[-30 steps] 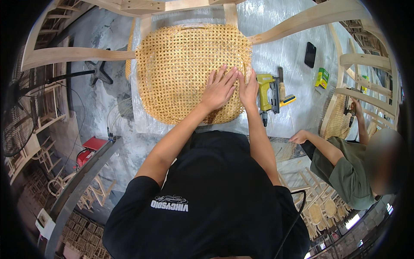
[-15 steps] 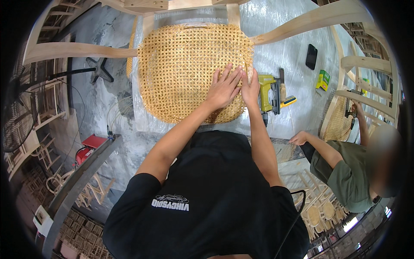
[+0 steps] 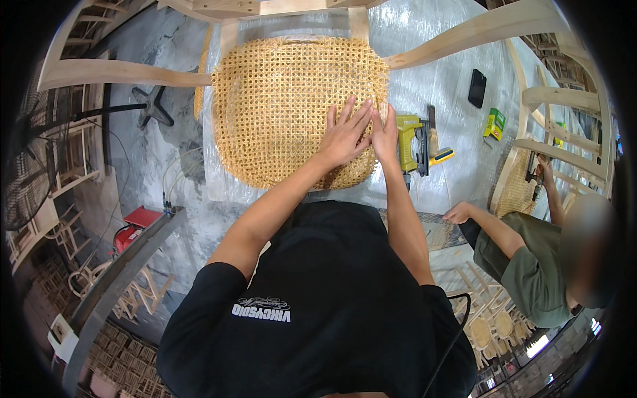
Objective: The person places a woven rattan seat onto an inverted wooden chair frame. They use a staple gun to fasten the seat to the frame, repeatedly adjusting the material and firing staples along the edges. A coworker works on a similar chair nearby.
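A woven cane seat [image 3: 285,99] with a rounded outline rests on a pale wooden chair frame [image 3: 464,36]. Flat on the weave, toward its near right part, lies my left hand [image 3: 342,136] with its fingers spread. My right hand [image 3: 384,136] is at the right edge of the seat; its thumb is on top and its fingers run along the side, gripping the rim. The two hands almost touch. Just right of them lies a yellow-green nail gun [image 3: 413,142], which neither hand touches. Beside it is a yellow-handled cutter [image 3: 442,156].
The table [image 3: 444,66] is wrapped in clear film. A black phone [image 3: 477,88] and a small green-yellow box [image 3: 494,124] lie at right. A co-worker [image 3: 531,265] stands at another chair there. A black stand base [image 3: 152,106] and red machine [image 3: 136,225] are at left.
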